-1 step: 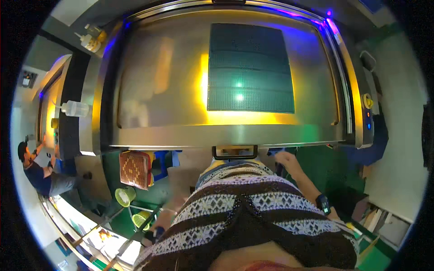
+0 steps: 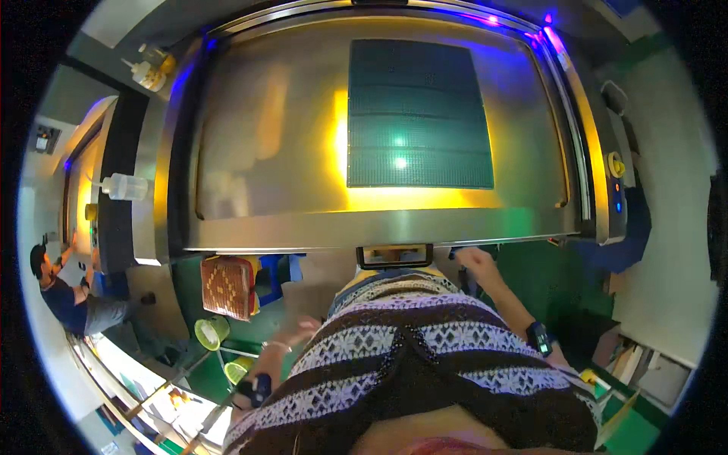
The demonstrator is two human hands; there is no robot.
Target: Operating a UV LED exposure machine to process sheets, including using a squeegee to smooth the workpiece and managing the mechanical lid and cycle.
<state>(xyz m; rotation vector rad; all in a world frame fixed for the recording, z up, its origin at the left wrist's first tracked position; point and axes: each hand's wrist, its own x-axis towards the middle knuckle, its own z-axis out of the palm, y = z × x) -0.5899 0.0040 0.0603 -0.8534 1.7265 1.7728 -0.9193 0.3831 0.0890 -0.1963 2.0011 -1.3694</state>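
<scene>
A dark teal rectangular panel (image 2: 425,125) with a fine grid lies flat on the metal bed (image 2: 265,167) of a large machine in front of me. Neither hand touches it. My right hand (image 2: 479,265) is below the machine's front edge, right of my waist, its fingers curled in; a small dark thing shows by the fingertips, too unclear to name. Low at my left side is my left hand (image 2: 297,332), its fingers smeared and partly against my patterned top. A black-framed rectangular piece (image 2: 394,256) sits at the middle of the front edge, before my waist.
Squeeze bottles (image 2: 125,186) stand on the machine's left side. A yellow knob (image 2: 616,165) and lit buttons are on its right end. A woven red-brown seat (image 2: 227,287) and green baskets (image 2: 211,332) stand lower left. Another person (image 2: 64,296) works at a second machine far left.
My left hand has come slightly up and forward beside my body, and its wrist shows more plainly. My right hand has shifted slightly, with its fingers curled. The panel has stayed in place.
</scene>
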